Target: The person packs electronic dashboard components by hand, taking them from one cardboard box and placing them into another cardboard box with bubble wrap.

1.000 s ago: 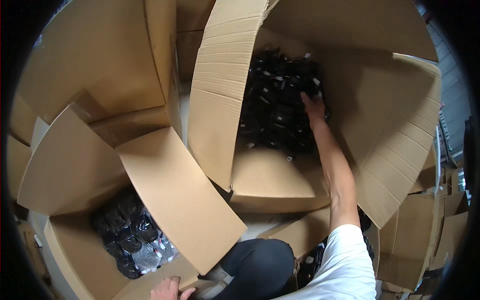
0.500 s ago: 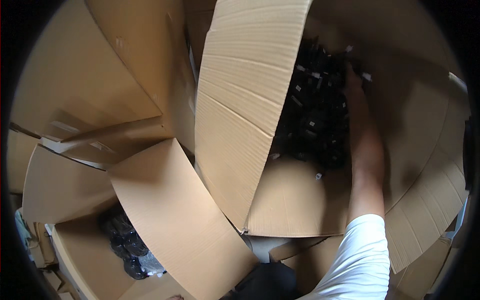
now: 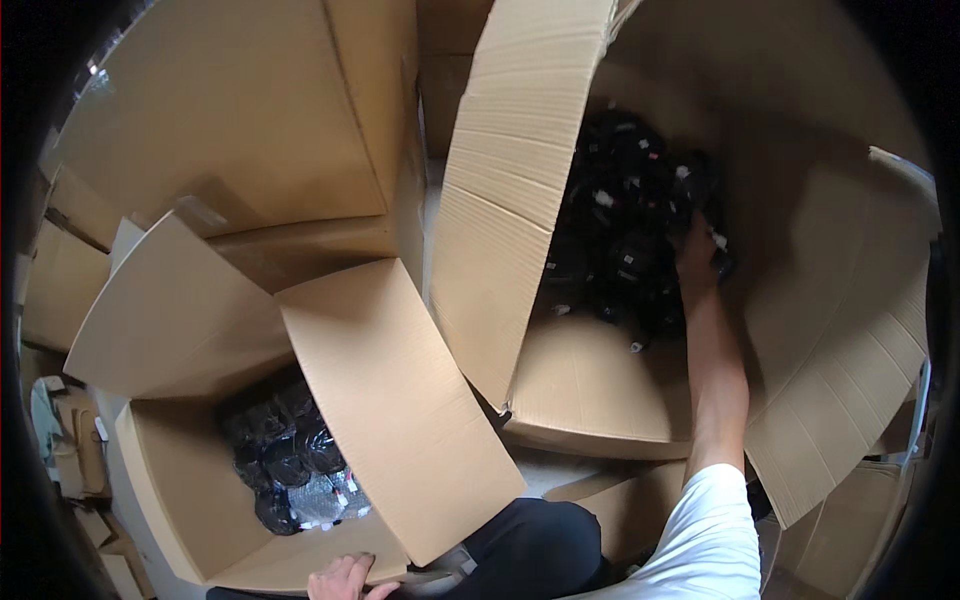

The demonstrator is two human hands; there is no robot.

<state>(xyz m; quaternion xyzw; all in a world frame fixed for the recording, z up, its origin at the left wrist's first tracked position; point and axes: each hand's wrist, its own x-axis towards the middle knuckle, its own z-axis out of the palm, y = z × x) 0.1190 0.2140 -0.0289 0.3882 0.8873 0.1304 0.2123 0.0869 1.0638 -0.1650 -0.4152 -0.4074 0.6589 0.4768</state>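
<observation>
My right hand [image 3: 697,255] reaches deep into a large open cardboard box [image 3: 600,400] on the right and is buried among a heap of small black bagged items [image 3: 625,240]; its fingers are hidden among them, so the grip is unclear. My left hand [image 3: 342,579] rests on the near rim of a second open cardboard box [image 3: 170,480] at the lower left, fingers curled over the edge. That box holds more black items in clear bags [image 3: 290,460].
A tall box flap [image 3: 510,190] stands between the two boxes, and another flap [image 3: 400,410] leans over the left box. More cardboard boxes [image 3: 230,120] stack behind. My dark-trousered knee [image 3: 535,550] is at the bottom centre.
My right hand has stayed in the black items in the right box. My left hand has come back into sight on the left box's rim. The view has shifted with my head.
</observation>
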